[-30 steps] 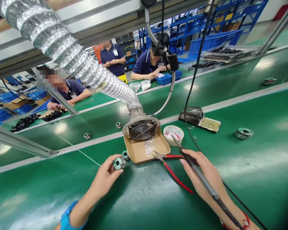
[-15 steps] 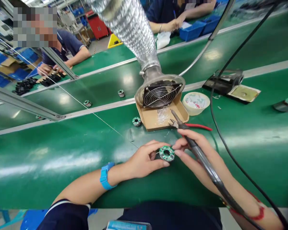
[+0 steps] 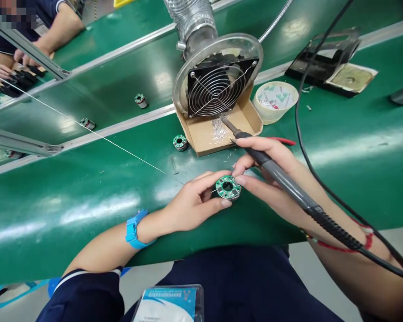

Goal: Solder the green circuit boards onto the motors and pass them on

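My left hand [image 3: 184, 210] pinches a small round motor between thumb and fingers, with its ring-shaped green circuit board [image 3: 235, 191] facing up. A thin solder wire [image 3: 130, 150] runs from the upper left to my left hand, and a short end of it shows at the board's left edge. My right hand [image 3: 272, 193] is closed around a soldering iron [image 3: 282, 180], its tip pointing up and left, away from the board. The thumb and a finger of that hand also touch the board's upper right edge.
A fume-extractor fan [image 3: 218, 89] stands over a cardboard tray [image 3: 204, 145] with metal clippings. Beside it are a tape roll [image 3: 272, 116], red-handled cutters [image 3: 284, 140], an iron stand [image 3: 305, 74] and another round motor [image 3: 180, 143]. A co-worker's arm [image 3: 60, 29] is across the bench.
The view has tilted down, so the fan and tray look nearer. Both hands keep hold of the motor and iron; the iron's tip has shifted over the tray, lower left of where it was.
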`<act>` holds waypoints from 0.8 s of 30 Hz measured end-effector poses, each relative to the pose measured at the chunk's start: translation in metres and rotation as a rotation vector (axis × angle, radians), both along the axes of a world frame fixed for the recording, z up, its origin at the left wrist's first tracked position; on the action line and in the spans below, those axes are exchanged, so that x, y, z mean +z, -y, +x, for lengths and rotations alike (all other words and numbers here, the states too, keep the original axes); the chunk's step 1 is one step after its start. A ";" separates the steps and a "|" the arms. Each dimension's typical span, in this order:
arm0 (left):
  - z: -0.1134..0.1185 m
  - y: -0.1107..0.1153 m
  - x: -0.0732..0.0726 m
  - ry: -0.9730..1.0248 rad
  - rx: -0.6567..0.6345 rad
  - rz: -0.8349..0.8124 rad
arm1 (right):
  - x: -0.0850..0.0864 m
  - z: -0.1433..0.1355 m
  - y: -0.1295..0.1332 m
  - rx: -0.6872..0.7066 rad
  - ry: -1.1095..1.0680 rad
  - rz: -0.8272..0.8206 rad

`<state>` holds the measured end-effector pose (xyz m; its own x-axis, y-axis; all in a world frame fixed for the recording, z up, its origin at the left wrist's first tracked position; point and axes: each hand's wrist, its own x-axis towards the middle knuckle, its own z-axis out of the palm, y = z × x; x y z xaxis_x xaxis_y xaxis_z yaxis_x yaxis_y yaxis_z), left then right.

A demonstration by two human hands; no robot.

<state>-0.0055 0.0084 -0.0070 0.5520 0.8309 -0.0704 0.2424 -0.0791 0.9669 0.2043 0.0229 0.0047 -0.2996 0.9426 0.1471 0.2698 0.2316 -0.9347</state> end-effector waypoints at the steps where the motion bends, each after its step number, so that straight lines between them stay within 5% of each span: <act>1: 0.000 0.000 0.000 -0.009 -0.007 0.017 | 0.001 0.000 -0.001 0.010 0.012 -0.005; 11: 0.000 -0.002 0.001 -0.088 -0.023 0.190 | 0.001 -0.004 -0.005 0.061 0.033 -0.067; 20: 0.000 -0.001 0.001 -0.115 0.012 0.177 | -0.006 -0.005 -0.001 0.140 0.006 0.062; 24: 0.000 -0.004 -0.003 -0.071 0.031 0.135 | -0.007 -0.009 0.001 0.056 -0.054 0.052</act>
<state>-0.0060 0.0127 -0.0101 0.5235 0.8520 0.0056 0.3137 -0.1988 0.9285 0.1951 0.0221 -0.0024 -0.3418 0.9154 0.2126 0.2043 0.2932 -0.9340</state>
